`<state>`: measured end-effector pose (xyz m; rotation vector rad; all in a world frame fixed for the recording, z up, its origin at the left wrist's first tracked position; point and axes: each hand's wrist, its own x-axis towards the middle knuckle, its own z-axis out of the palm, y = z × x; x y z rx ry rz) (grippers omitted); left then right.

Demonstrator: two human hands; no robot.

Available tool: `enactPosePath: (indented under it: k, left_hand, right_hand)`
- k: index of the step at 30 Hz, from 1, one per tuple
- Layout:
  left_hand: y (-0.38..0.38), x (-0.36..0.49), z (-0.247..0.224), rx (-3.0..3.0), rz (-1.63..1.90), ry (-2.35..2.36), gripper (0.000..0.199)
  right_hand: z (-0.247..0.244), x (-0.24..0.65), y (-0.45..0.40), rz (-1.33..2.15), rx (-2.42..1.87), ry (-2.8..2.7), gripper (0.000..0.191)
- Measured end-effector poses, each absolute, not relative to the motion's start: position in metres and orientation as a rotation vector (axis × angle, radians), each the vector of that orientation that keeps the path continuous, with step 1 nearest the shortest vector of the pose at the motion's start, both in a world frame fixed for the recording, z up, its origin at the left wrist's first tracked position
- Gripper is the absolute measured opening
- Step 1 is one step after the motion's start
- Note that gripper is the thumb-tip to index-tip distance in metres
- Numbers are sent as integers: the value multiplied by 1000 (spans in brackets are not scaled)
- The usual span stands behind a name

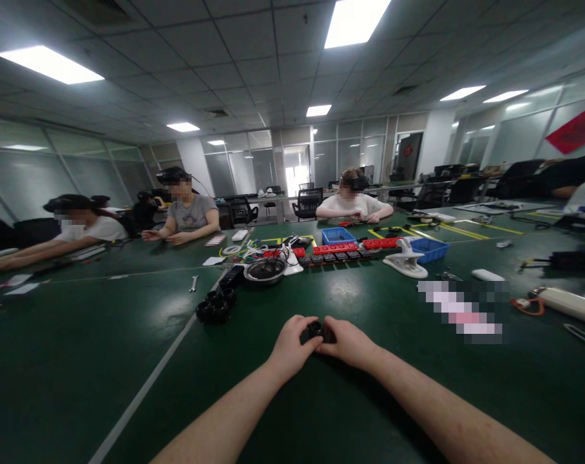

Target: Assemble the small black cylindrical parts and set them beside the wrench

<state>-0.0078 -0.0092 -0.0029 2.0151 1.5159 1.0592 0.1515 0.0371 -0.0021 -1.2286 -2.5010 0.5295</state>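
Note:
Just above the green table, my two hands meet around a small black cylindrical part with a round opening facing up. My left hand is closed on it, thumb in front and fingers behind. My right hand is also closed, pinching dark material at the part's right side. Whether that is the same part or a second piece joined to it, I cannot tell. A cluster of similar black round parts sits to the left, beside the pale seam in the table.
Beyond my hands are a metal bowl, red strips, blue bins and a white stand. A wrench lies left. Towards the right are a white cylinder and a white oblong object. Several people sit around.

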Motion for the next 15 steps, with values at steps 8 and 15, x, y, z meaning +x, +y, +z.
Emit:
enactPosePath:
  k: [8, 15]
  left_hand:
    - [-8, -14, 1, 2014, 991, 1416, 37]
    - [-6, -7, -6, 1968, 1033, 1492, 28]
  right_hand:
    - [6, 166, 45, 861, -923, -2530, 38]
    - [0, 158, 44, 712, -1170, -2537, 30]
